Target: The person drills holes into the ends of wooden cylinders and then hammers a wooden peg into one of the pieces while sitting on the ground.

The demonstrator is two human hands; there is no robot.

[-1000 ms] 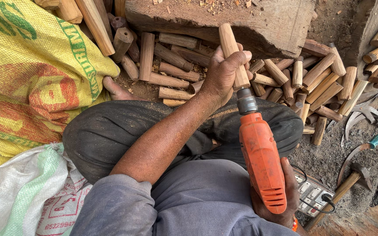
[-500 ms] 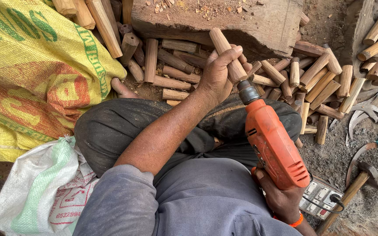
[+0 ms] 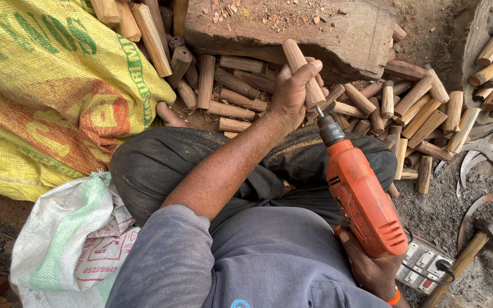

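Observation:
My left hand [image 3: 289, 91] grips a short round wooden handle blank [image 3: 302, 70], tilted with its upper end toward the big wooden block [image 3: 326, 34]. My right hand [image 3: 372, 268] holds an orange electric drill [image 3: 360, 197] by its rear grip. The drill's bit [image 3: 319, 112] points up at the lower end of the blank, just off it. I sit cross-legged in dark trousers, with the drill above my right knee.
Several cut wooden pegs [image 3: 406, 114] lie heaped in front of my legs and at top right. A yellow sack [image 3: 41, 97] and a white sack [image 3: 69, 239] sit on the left. Sickle blades [image 3: 480, 159], a hammer [image 3: 475, 245] and a switch box [image 3: 426, 265] lie at right.
The drill has drawn back from the blank's end and tilted more, its bit now showing. My left hand with the blank has shifted slightly left and up.

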